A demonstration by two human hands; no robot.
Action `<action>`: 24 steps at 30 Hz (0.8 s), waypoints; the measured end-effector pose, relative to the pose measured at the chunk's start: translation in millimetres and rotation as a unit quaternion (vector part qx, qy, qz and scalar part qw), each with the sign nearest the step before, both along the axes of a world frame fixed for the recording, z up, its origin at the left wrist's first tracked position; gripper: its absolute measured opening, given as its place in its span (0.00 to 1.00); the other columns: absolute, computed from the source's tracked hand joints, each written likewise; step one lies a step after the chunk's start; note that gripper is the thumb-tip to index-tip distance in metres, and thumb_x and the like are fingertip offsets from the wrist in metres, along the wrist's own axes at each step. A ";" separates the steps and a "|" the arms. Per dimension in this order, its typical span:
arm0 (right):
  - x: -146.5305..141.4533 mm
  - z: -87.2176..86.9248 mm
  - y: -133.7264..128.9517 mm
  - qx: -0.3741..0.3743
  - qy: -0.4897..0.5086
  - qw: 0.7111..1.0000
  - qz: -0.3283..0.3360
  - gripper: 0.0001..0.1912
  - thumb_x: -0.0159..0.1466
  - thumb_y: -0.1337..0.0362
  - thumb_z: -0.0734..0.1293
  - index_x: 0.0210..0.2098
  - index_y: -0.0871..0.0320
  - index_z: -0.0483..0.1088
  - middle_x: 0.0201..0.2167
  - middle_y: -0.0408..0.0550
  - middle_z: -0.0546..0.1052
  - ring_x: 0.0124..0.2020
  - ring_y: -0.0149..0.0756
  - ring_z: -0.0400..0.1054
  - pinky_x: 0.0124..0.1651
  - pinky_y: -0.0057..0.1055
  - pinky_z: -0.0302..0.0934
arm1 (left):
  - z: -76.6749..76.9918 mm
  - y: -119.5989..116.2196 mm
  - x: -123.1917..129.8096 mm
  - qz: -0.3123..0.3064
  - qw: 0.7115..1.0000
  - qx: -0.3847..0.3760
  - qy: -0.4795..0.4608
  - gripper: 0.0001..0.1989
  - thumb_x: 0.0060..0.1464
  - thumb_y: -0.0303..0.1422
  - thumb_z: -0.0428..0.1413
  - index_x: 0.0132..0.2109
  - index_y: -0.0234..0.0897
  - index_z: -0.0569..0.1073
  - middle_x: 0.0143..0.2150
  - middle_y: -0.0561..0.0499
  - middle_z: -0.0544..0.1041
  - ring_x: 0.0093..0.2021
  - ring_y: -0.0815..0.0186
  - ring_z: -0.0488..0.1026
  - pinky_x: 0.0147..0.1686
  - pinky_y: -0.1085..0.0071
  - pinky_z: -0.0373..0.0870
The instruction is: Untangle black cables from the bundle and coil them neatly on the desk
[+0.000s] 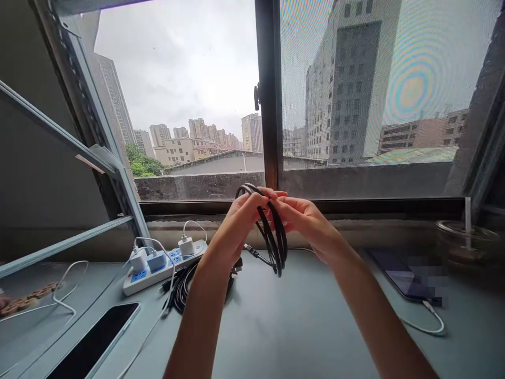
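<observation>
My left hand (241,215) and my right hand (303,218) meet above a grey desk, in front of a window. Both grip the top of a coiled black cable (276,243), whose loops hang down between them. A loose end with a plug (250,249) sticks out to the left under my left hand. A pile of more black cables (183,287) lies on the desk below my left forearm.
A white power strip (158,268) with white chargers sits at the left. A dark phone (92,345) lies at the front left, another phone (400,276) on a white cord at the right. A lidded cup with straw (465,237) stands far right. A metal rack (98,158) leans left.
</observation>
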State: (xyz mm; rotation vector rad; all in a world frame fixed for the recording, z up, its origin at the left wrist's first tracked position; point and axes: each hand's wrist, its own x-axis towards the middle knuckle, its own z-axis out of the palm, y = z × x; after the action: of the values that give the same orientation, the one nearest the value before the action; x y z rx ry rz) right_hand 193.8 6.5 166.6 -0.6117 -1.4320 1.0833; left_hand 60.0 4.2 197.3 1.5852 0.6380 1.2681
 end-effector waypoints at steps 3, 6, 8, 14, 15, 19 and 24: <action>6.2 1.8 1.2 -0.025 0.041 0.998 -0.032 0.12 0.60 0.55 0.65 0.33 0.58 0.70 0.28 0.43 0.77 0.28 0.28 0.71 0.31 0.23 0.66 | 3.4 -1.6 -6.0 0.029 1.000 0.002 0.004 0.05 0.46 0.33 0.55 0.29 0.36 0.70 0.32 0.50 0.79 0.33 0.66 0.76 0.36 0.74 0.71; 20.3 7.3 -2.3 -0.040 0.155 0.985 -0.061 0.08 0.60 0.58 0.63 0.32 0.56 0.63 0.19 0.37 0.71 0.22 0.28 0.69 0.30 0.27 0.68 | 9.3 -0.8 -18.3 0.024 0.999 -0.033 -0.021 0.06 0.46 0.35 0.53 0.27 0.37 0.65 0.24 0.52 0.76 0.25 0.65 0.76 0.29 0.72 0.72; 32.1 12.3 -10.0 -0.024 0.203 0.976 -0.072 0.07 0.60 0.59 0.63 0.32 0.55 0.62 0.14 0.32 0.63 0.16 0.25 0.63 0.26 0.25 0.66 | 12.3 0.6 -25.6 0.047 0.996 -0.056 -0.041 0.06 0.46 0.35 0.51 0.27 0.39 0.63 0.14 0.58 0.67 0.16 0.66 0.71 0.18 0.75 0.67; 52.5 21.4 -33.6 0.034 0.173 0.976 -0.128 0.10 0.61 0.55 0.64 0.37 0.54 0.68 0.12 0.30 0.53 0.10 0.23 0.50 0.17 0.24 0.57 | 8.9 -1.2 -20.5 0.120 0.993 0.002 -0.018 0.12 0.52 0.36 0.49 0.41 0.37 0.71 0.09 0.64 0.54 0.09 0.70 0.62 0.10 0.80 0.52; 52.7 20.8 -32.8 0.042 0.162 0.975 -0.145 0.12 0.61 0.54 0.64 0.39 0.55 0.69 0.12 0.30 0.54 0.10 0.22 0.48 0.16 0.24 0.55 | 7.3 -2.8 -16.1 0.120 0.993 0.012 0.001 0.14 0.54 0.38 0.48 0.42 0.36 0.72 0.09 0.62 0.56 0.11 0.69 0.65 0.10 0.80 0.51; 52.6 12.7 -17.3 0.074 0.059 0.961 -0.259 0.23 0.60 0.45 0.64 0.42 0.58 0.71 0.16 0.35 0.60 0.12 0.22 0.47 0.15 0.25 0.45 | 2.1 -7.3 1.7 0.106 0.992 0.042 0.054 0.19 0.54 0.45 0.51 0.37 0.32 0.76 0.15 0.52 0.72 0.17 0.67 0.70 0.14 0.77 0.57; 60.1 3.3 -6.4 0.066 -0.123 0.941 -0.308 0.31 0.57 0.36 0.59 0.33 0.59 0.73 0.21 0.42 0.67 0.17 0.25 0.50 0.19 0.27 0.44 | -1.2 -0.7 7.2 0.141 0.988 0.070 -0.003 0.22 0.51 0.52 0.55 0.31 0.34 0.74 0.18 0.50 0.74 0.20 0.66 0.73 0.18 0.75 0.63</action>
State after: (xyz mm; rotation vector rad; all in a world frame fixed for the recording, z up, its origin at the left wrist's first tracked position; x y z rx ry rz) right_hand 253.8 0.1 169.8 -1.0387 -1.3689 0.4223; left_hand 67.2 3.5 196.1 1.6452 0.8052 1.5535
